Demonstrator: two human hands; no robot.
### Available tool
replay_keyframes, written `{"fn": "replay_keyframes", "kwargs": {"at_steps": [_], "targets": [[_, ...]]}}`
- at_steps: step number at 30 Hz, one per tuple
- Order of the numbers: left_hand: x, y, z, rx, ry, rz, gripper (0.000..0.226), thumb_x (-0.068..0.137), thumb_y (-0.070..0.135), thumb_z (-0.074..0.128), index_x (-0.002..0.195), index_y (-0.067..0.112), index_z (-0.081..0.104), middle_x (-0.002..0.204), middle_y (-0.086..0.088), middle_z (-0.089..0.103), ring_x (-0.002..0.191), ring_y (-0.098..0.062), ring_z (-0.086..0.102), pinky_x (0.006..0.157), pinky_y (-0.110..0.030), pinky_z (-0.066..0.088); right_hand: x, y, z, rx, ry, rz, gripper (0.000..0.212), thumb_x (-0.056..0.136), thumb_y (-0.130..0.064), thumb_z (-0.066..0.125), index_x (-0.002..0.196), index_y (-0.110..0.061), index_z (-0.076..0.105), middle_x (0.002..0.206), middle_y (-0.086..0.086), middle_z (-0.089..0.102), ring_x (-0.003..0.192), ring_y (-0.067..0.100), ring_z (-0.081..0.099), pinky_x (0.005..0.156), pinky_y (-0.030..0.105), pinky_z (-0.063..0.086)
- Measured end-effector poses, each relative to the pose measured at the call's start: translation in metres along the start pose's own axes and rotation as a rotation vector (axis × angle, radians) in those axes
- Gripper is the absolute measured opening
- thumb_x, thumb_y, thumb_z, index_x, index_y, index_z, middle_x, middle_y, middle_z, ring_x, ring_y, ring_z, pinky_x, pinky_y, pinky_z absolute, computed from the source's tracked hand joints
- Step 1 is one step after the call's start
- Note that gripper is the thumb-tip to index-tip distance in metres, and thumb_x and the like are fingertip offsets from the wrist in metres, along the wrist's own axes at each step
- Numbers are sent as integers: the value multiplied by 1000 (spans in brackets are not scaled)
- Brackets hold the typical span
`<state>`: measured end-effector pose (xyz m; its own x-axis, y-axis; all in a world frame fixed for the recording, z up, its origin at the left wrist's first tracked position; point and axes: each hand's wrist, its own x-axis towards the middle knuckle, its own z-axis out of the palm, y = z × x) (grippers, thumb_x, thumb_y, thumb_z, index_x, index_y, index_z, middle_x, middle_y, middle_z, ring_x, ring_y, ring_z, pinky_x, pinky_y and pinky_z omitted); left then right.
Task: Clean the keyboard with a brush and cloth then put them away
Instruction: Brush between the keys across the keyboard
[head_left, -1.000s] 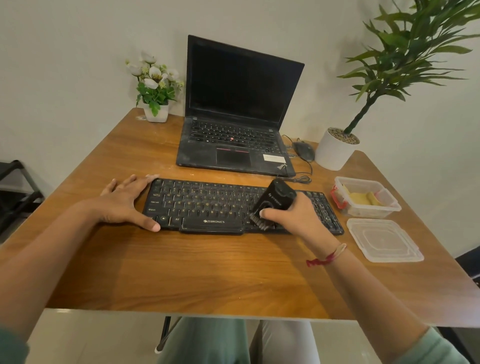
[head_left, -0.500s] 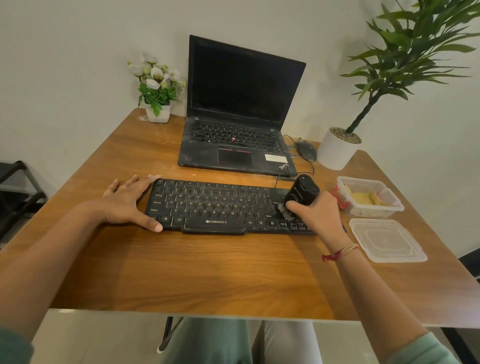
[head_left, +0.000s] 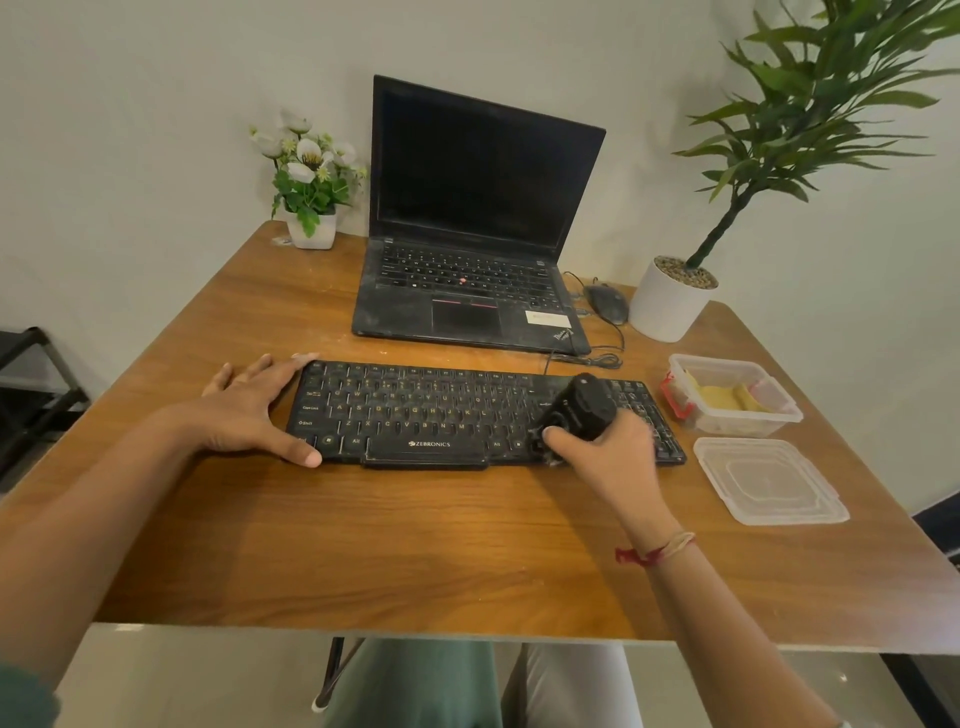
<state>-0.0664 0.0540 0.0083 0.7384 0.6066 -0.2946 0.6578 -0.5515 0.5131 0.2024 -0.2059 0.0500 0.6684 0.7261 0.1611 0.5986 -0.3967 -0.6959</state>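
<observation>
Keyboard (head_left: 415, 410), black, lies flat across the middle of the tabletop (head_left: 363, 545), long side toward the person, just in front of an open laptop (head_left: 467, 291) with a dark screen. The left hand (head_left: 244, 410) rests against the keyboard's left end, fingers straight and spread, with the thumb along the near edge and the index finger at the far corner. The right hand (head_left: 608, 452), slightly blurred, has its fingers curled round a black brush (head_left: 582, 408) over the right part of the keyboard. The brush is tilted, its bristle end down on the keys near the front edge and its other end raised and pointing away.

Right of the keyboard stands a clear box (head_left: 743, 423) with a yellow cloth (head_left: 727, 397) inside. Its lid (head_left: 769, 480) lies flat on the tabletop beside it, nearer the person. A mouse (head_left: 607, 304) sits between the laptop and a white plant pot (head_left: 667, 306) at the far right. A small flower pot (head_left: 311, 228) stands at the far left, beside the laptop.
</observation>
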Motion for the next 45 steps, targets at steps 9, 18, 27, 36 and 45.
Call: {"fn": "replay_keyframes", "kwargs": {"at_steps": [9,18,27,36,45], "targets": [[-3,3,-2,-6,-16,-9,139,26,84,62,141,51,-8,158,-1,-2,142,-10,-15,112,-37,-18,-2,9,-12,10,51,40,15,75,-19,74,76,-16,60,68,-3,63,61,5,57,46,10,42],[-2,1,0,6,1,-12,142,22,88,59,140,52,-9,158,-4,0,141,-10,-16,111,-36,-19,-13,-23,25,-73,30,-82,22,78,-24,70,66,-20,52,60,-9,55,51,3,50,44,8,39],[1,-2,-1,12,-10,-9,141,23,89,60,140,52,-10,158,-3,-1,141,-9,-17,112,-38,-19,13,-3,4,-30,7,-2,17,74,-22,74,69,-15,59,61,-4,63,57,10,60,44,10,39],[0,-2,-1,15,-9,-22,143,23,90,60,141,51,-10,158,-7,-2,141,-11,-18,112,-38,-18,4,-21,16,-176,-23,-97,24,74,-26,72,63,-17,52,55,-8,54,50,3,50,44,13,36],[-5,5,-2,-13,-13,-28,144,22,87,60,142,50,-9,158,-7,-2,141,-9,-17,112,-35,-18,28,4,-18,-15,49,108,17,72,-20,76,75,-17,60,69,-2,63,66,12,61,51,18,45]]}}
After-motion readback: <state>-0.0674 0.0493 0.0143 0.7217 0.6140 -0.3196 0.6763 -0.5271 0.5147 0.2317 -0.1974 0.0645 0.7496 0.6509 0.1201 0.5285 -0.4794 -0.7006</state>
